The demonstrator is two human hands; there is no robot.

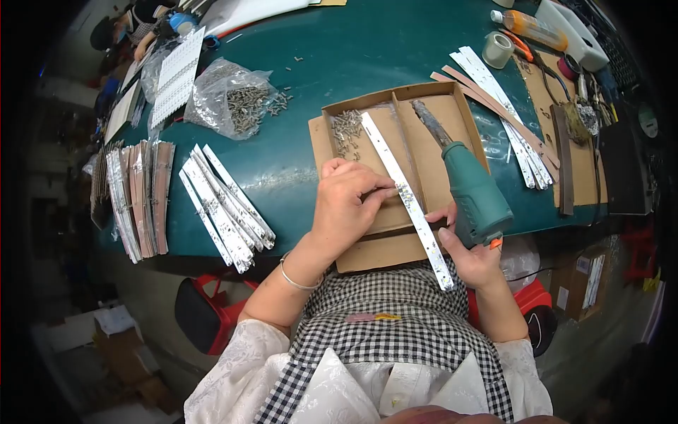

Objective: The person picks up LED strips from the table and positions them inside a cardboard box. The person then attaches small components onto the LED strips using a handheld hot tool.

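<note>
A long white strip dotted with small metal parts slants over a shallow cardboard tray, its lower end reaching my apron. My left hand is closed in a pinch at the strip's left edge, midway along; whatever lies between thumb and forefinger is too small to make out. Thumb and forefinger of my right hand grip the strip lower down, from its right edge. Over that hand lies a green power tool with a long dark tip, partly hiding the fingers. Small metal pins are heaped in the tray's far left corner.
At left are bundled strips, a stack of white strips and a plastic bag of pins. More strips, a tape roll and an orange bottle lie right. Another person works at far left.
</note>
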